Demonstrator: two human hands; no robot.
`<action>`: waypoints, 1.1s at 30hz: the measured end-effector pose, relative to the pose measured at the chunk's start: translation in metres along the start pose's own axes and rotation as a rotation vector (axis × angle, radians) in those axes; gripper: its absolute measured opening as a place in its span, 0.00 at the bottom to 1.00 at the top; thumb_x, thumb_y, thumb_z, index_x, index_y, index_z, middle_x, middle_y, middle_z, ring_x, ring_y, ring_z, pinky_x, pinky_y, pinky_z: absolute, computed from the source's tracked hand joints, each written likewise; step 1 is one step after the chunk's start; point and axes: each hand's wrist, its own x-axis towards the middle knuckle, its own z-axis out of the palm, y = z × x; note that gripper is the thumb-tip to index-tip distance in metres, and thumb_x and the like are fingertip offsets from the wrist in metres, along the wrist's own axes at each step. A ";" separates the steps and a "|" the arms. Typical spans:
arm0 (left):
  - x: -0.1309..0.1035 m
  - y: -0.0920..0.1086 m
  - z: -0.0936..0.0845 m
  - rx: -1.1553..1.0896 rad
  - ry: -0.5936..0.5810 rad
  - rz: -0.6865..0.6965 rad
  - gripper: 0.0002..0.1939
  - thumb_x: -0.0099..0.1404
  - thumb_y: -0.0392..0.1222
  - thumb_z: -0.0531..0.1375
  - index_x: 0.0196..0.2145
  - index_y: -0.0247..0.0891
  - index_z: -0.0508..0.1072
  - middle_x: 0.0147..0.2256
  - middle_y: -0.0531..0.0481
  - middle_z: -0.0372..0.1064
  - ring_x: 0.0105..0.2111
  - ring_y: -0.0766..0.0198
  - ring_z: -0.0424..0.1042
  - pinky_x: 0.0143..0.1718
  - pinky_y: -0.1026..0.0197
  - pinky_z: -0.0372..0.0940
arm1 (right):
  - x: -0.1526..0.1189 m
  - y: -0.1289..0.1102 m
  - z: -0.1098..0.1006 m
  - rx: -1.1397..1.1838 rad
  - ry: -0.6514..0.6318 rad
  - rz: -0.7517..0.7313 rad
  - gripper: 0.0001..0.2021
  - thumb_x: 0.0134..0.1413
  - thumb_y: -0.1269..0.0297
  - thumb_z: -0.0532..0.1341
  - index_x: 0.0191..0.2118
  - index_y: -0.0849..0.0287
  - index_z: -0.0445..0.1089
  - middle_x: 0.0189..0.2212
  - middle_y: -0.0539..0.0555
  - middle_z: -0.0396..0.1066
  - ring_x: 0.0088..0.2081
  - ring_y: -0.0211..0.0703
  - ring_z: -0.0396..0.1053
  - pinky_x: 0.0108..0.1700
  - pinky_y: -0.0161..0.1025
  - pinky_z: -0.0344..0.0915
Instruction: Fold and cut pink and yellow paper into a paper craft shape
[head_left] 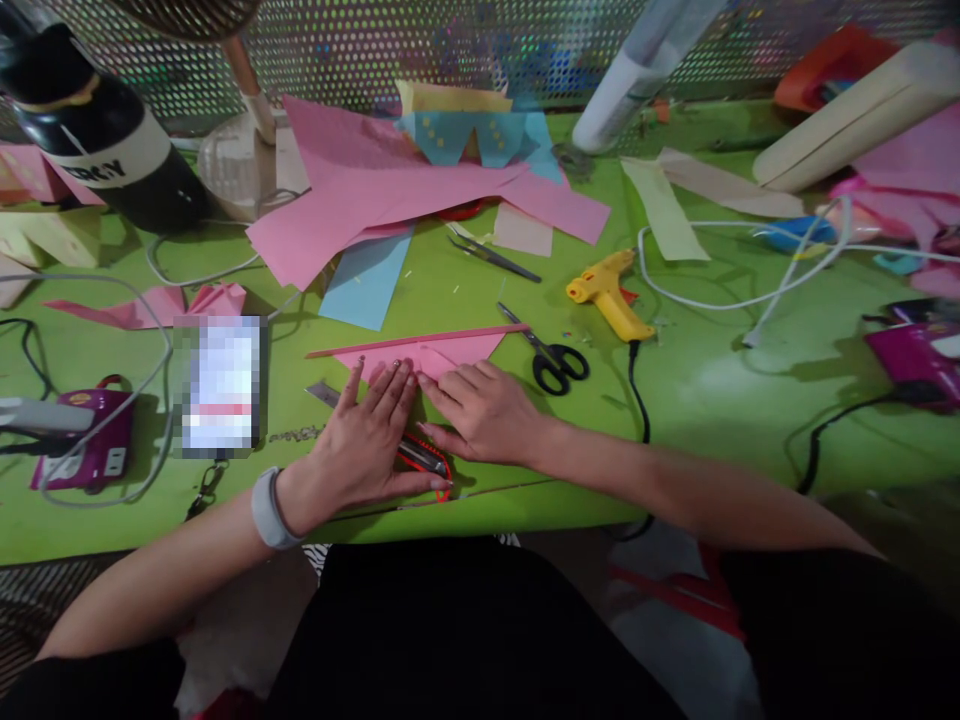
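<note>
A folded pink paper piece (465,345) with a narrow strip along its far edge lies on the green table (480,510). My left hand (367,430) rests flat with fingers spread, its fingertips on the near side of the paper. Under that hand is a red utility knife (424,455), its blade showing beyond the hand's left side. My right hand (480,410) touches the paper's near edge with bent fingers; whether they pinch anything is hidden. Black-handled scissors (551,365) lie right of the paper, close to a yellow glue gun (613,298).
Pink sheets (360,200) and a blue sheet (367,280) lie behind, with tweezers (499,258). A phone (223,385) and purple power socket (94,440) are at left. White cable (697,300), paper rolls and another purple socket are at right. A black bottle (112,140) stands back left.
</note>
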 end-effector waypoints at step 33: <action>-0.017 -0.007 -0.010 0.109 0.001 -0.024 0.59 0.61 0.78 0.34 0.60 0.15 0.63 0.61 0.23 0.60 0.65 0.42 0.57 0.67 0.39 0.44 | 0.068 0.022 -0.027 0.854 -0.687 0.706 0.16 0.59 0.62 0.61 0.22 0.60 0.67 0.15 0.49 0.68 0.16 0.35 0.66 0.23 0.34 0.61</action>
